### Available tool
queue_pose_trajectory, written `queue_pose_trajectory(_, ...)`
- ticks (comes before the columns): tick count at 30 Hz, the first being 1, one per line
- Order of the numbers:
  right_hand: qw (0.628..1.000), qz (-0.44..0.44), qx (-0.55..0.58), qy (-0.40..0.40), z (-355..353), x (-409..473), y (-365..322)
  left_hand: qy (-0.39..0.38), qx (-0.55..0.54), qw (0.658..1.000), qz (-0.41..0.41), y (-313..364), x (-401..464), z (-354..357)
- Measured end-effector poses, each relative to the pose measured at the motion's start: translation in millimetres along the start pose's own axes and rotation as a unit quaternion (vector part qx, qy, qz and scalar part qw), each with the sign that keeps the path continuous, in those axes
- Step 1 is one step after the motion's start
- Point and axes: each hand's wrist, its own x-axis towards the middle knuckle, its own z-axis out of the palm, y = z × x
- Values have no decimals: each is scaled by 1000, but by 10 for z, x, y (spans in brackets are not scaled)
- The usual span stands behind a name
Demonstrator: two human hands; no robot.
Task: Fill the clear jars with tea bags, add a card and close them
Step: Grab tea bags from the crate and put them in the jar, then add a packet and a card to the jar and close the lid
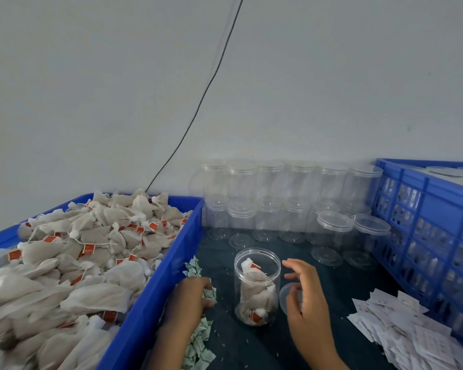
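An open clear jar [257,287] stands on the dark table, holding several white tea bags with red tags. Its clear lid [286,295] lies flat just right of it. My right hand [309,305] hovers beside the jar and over the lid, fingers relaxed, holding nothing. My left hand [190,300] reaches into the pile of small green-and-white packets [198,340] left of the jar; its fingertips are buried there, so a grasp cannot be made out. White cards [401,332] lie scattered at the right.
A blue tray [155,295] heaped with tea bags [72,257] fills the left. Stacked empty clear jars [284,204] with lids line the wall behind. A blue slotted crate [433,231] stands at the right. A black cable [198,108] hangs down the wall.
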Motion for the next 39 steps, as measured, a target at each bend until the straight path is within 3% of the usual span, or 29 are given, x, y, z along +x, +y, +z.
queue_pose_trajectory(8,997,73,3,6,-8,-35,95,-33,22,999,-1,129,12,-110)
queue_pose_trajectory(12,993,114,21,-5,15,-44,154,146,-78,985,50,142,-90,-74)
queue_pose_trajectory(15,990,137,23,-24,38,-55,201,274,-151,942,116,321,-118,-206)
queue_pose_trajectory(17,987,150,22,-44,45,-77,219,307,-224,914,145,486,-145,-301)
queue_pose_trajectory(20,986,150,18,-63,56,-94,232,273,-292,902,165,709,-198,-343)
queue_pose_trajectory(25,988,133,1,-73,39,-86,193,280,-156,927,194,819,-204,-182)
queue_pose_trajectory(28,986,110,-86,-87,-58,-59,179,291,-139,924,208,748,-174,-80)
queue_pose_trajectory(30,966,89,-221,-102,-192,33,205,242,-253,921,172,703,-174,-41)
queue_pose_trajectory(33,909,125,-391,-77,-460,187,256,104,-439,885,120,687,-177,76)
queue_pose_trajectory(36,860,210,-460,-66,-677,217,358,15,-430,894,123,649,-184,228)
queue_pose_trajectory(39,835,263,-478,-73,-820,181,492,-10,-390,913,123,629,-202,311)
